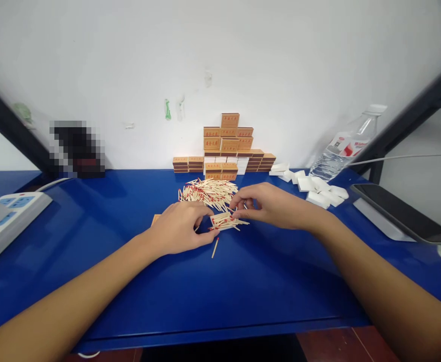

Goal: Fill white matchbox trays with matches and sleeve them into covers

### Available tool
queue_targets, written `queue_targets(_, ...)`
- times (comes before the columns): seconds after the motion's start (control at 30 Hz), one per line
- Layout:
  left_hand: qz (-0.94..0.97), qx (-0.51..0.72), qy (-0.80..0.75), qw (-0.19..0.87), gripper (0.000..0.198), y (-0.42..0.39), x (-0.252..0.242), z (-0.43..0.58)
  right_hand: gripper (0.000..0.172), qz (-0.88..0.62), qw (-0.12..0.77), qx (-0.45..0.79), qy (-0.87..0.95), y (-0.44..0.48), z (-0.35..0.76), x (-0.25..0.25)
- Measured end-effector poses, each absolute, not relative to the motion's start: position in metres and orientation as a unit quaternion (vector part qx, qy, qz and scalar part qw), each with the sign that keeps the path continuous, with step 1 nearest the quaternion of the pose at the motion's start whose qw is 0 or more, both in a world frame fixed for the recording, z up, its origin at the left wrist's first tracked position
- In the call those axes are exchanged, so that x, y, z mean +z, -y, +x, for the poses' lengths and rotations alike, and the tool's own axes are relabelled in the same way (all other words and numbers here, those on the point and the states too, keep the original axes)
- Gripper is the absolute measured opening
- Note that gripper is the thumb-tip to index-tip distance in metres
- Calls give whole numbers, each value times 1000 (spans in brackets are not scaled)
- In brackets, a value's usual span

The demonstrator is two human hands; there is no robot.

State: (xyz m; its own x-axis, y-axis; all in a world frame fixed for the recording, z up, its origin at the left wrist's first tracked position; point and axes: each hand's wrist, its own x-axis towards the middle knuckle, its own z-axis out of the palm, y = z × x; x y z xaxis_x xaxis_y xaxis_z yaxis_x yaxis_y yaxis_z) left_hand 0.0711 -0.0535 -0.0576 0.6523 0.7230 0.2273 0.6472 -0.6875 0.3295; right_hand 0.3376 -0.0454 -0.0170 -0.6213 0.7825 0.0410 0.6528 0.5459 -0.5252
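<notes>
On the blue table my left hand and my right hand meet over a small open matchbox tray filled with red-tipped matches. Both hands pinch the tray's ends, fingers curled. Just behind it lies a loose pile of matches. One single match lies on the table in front of the tray. An orange box sleeve peeks out beside my left hand.
Stacked orange matchboxes stand against the white wall. Several white inner trays lie to the right, near a plastic water bottle and a phone. A power strip sits at the left edge.
</notes>
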Motion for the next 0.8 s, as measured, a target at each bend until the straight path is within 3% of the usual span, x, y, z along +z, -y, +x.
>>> queue_targets(0.23,902,175,-382,95,29,53,-56,72,22,-433,206,289,829,47,329,-20)
queue_targets(0.43,904,174,-377,99,25,54,-57,72,18,-388,236,251,855,53,317,-33)
queue_targets(0.5,905,175,-374,99,25,54,-57,71,24,-369,243,244,863,55,314,-37)
queue_targets(0.6,904,177,-377,101,25,54,-57,71,27,-368,250,244,862,56,312,-38)
queue_targets(0.7,901,178,-382,106,26,53,-56,72,16,-389,249,199,864,55,318,-30)
queue_targets(0.8,902,179,-381,97,24,52,-55,72,14,-406,202,151,878,55,328,-19)
